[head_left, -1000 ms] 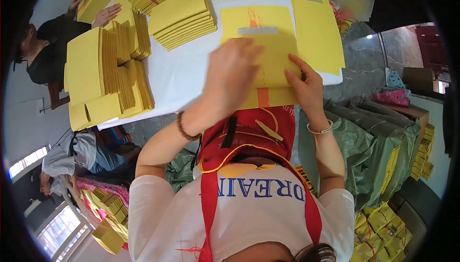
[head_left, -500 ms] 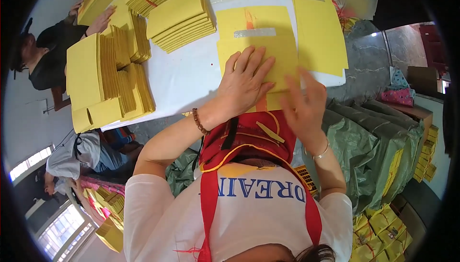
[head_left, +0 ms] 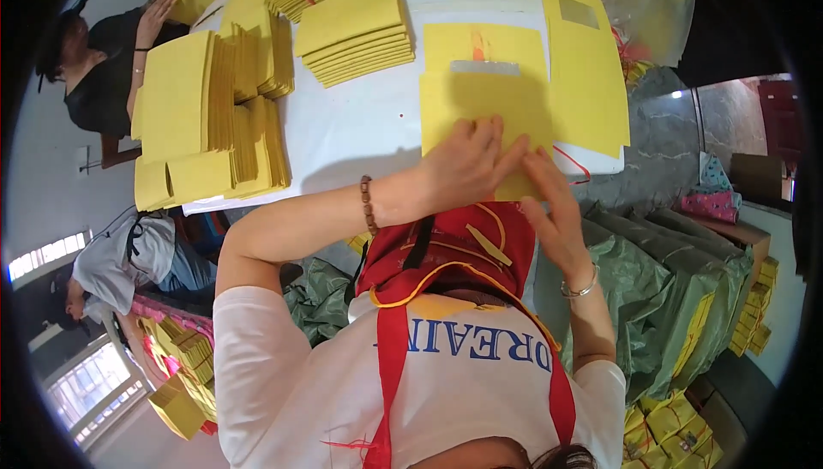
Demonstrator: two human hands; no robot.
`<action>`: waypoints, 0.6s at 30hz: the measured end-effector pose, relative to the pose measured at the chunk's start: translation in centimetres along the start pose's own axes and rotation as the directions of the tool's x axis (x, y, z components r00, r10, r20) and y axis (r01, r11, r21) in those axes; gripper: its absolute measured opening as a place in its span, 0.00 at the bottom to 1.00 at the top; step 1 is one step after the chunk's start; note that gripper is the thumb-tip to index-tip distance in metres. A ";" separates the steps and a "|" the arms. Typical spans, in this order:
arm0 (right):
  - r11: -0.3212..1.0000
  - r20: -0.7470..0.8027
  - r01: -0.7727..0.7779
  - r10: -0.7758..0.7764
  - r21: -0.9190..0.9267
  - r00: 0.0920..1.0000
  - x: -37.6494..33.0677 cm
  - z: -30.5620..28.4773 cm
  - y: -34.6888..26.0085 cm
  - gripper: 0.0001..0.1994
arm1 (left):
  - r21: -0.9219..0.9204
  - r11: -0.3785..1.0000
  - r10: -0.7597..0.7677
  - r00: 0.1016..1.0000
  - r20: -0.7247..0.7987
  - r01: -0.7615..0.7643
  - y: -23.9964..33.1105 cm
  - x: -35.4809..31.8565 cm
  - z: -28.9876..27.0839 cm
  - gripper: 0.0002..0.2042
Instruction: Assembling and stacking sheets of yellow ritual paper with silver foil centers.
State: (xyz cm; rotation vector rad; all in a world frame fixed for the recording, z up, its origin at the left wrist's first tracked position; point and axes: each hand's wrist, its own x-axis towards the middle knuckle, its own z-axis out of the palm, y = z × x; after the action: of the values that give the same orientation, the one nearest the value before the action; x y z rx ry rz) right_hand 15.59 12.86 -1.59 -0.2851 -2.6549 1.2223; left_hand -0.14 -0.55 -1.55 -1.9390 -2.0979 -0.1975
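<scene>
A folded yellow paper sheet [head_left: 450, 96] lies at the near edge of the white table, with an orange-red smear and a silvery strip [head_left: 485, 67] on its far part. My left hand [head_left: 476, 163], a brown bead bracelet at its wrist, is over the sheet's near part. Its fingers are bent close together on the paper, their tips partly hidden. From the right my right hand [head_left: 557, 216] reaches the sheet's near right edge, fingers stretched and thumb apart. A thin red string [head_left: 574, 164] curls at the table edge beside it.
Stacks of folded yellow paper [head_left: 176, 96] cover the table's left side, more [head_left: 353, 27] along the back. A long yellow sheet [head_left: 587, 83] lies right. A co-worker's hands [head_left: 157, 15] are at the far left. Green-covered piles [head_left: 630, 267] stand at my right.
My left hand has drawn back toward me and bent its fingers. My right hand has come down beside it. The red string now shows, and the table sits further right in view.
</scene>
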 end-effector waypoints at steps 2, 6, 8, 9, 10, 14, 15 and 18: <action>0.954 -0.034 -0.088 0.102 0.286 0.994 0.0 -0.4 -0.2 0.25 | 0.075 0.997 0.010 1.000 0.003 -0.011 0.1 0.3 -0.2 0.25; 0.924 -0.333 -0.031 0.169 0.381 0.928 0.7 -0.1 -0.2 0.29 | -0.191 0.979 -0.074 0.997 -0.036 0.066 -2.2 0.0 -0.1 0.26; 0.847 -0.357 -0.032 0.257 0.530 0.898 0.7 -0.7 0.3 0.30 | -0.357 0.930 -0.097 0.995 -0.013 0.086 -4.0 -0.1 -1.4 0.27; 0.849 -0.358 -0.026 0.250 0.527 0.899 0.7 -1.0 0.7 0.30 | -0.340 0.936 -0.152 0.976 -0.153 0.092 -5.5 -0.3 -2.7 0.27; 0.844 -0.358 -0.048 0.278 0.535 0.891 0.7 -1.2 1.0 0.29 | -0.319 0.942 -0.199 0.937 -0.289 0.101 -7.1 -0.4 -4.4 0.27; 0.840 -0.379 -0.051 0.297 0.541 0.876 1.5 -1.5 0.9 0.31 | 0.164 0.944 -0.145 0.805 -0.575 0.288 -15.6 -1.2 -5.1 0.26; 0.853 -0.406 -0.017 0.266 0.522 0.874 1.9 -1.5 0.7 0.31 | 0.166 0.943 -0.144 0.804 -0.577 0.287 -17.1 -1.7 -3.9 0.26; 0.860 -0.357 0.022 0.188 0.510 0.915 4.5 -1.1 -1.6 0.31 | 0.161 0.912 -0.271 0.849 -0.453 0.377 -20.0 -4.9 1.3 0.29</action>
State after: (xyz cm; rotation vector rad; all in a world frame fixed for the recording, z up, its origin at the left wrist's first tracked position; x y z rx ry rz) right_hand 11.46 13.83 0.79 -0.5009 -1.9130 1.6320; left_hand -19.81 -6.68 -2.50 -1.2493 -2.0231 -0.3711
